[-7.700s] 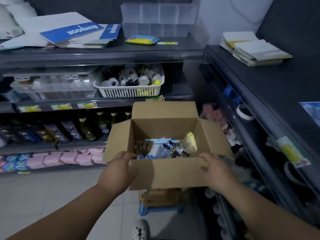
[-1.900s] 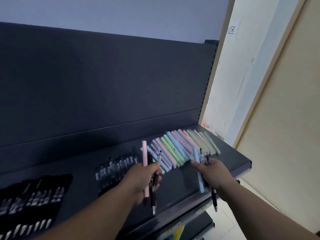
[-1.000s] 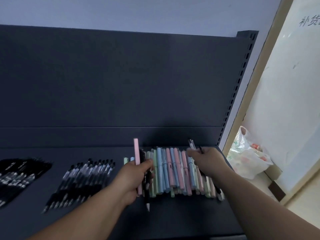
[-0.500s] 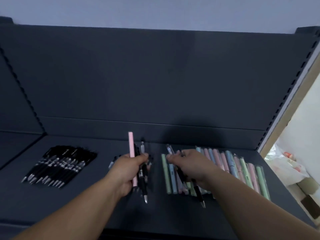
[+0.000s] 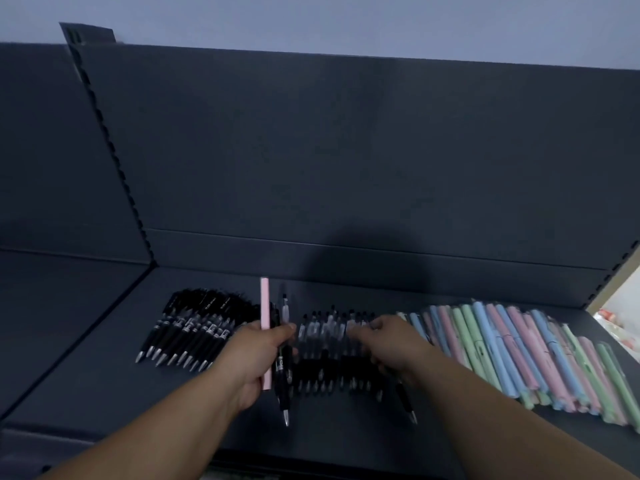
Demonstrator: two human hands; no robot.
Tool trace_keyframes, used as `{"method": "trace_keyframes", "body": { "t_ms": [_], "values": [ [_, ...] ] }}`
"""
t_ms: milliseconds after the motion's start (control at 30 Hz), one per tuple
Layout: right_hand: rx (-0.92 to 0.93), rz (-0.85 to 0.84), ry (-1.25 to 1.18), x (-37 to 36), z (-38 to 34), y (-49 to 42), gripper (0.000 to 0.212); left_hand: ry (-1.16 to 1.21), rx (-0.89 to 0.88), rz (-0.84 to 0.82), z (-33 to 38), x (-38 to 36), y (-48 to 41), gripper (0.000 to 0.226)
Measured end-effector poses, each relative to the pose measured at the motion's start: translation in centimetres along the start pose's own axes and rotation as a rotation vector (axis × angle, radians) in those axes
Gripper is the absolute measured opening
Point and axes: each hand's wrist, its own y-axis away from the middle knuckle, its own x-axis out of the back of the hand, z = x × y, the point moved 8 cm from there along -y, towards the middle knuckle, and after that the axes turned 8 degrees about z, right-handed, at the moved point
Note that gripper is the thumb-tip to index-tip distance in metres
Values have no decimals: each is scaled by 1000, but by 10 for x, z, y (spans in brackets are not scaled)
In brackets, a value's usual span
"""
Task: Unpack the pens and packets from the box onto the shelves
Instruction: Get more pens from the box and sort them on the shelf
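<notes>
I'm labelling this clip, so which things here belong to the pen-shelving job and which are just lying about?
Job: pink pen and black pens gripped in the left hand; black-grip pen in the right hand; shelf; its black-pen row, clear-pen row, pastel-pen stack.
Lying about: plastic bag past the shelf's right end.

Your picture is dim and bluish. A big soft shadow sits low on the back panel [image 5: 363, 244]. The middle pens [image 5: 329, 336] look smeared and blurry. Straight lines bend near the edges.
</notes>
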Motion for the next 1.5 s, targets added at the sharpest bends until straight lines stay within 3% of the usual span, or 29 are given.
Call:
{"method": "trace_keyframes", "body": {
  "t_ms": [133, 233, 367, 533, 667, 833, 933, 1167, 1267, 1367, 1500],
  "values": [
    [-140, 25, -336, 5, 6, 1, 27, -41, 5, -25, -2, -2, -7, 20],
    [-208, 37, -538, 16, 2, 5, 45, -67, 11, -66, -4, -12, -8, 21],
    [-68, 229, -366, 51, -11, 3, 66, -77, 10, -108, -5, -23, -9, 19],
    [83, 375, -367, 62, -19, 4, 56, -43, 10, -95, -5, -26, -9, 15],
    [63, 179, -281, 44, -14, -2, 32, -25, 16, -76, -9, -27, -6, 12],
    [-38, -59, -349, 21, -7, -9, 29, 6, 24, -52, -11, -21, -1, 16],
    [-6, -53, -301, 19, -8, -15, 32, 13, 25, -35, -12, -14, 1, 16],
    [126, -15, 81, -4, -14, -22, 56, 47, 61, -101, -7, -11, 14, 21],
    [234, 146, 322, 1, -21, -20, 64, 41, 75, -164, -4, -10, 19, 21],
    [364, 239, 183, -2, -43, -5, 31, 54, 77, -231, -2, -10, 22, 25],
    [141, -79, -205, -43, -50, 10, 33, -17, 31, -314, -3, -12, 27, 20]
  ]
}}
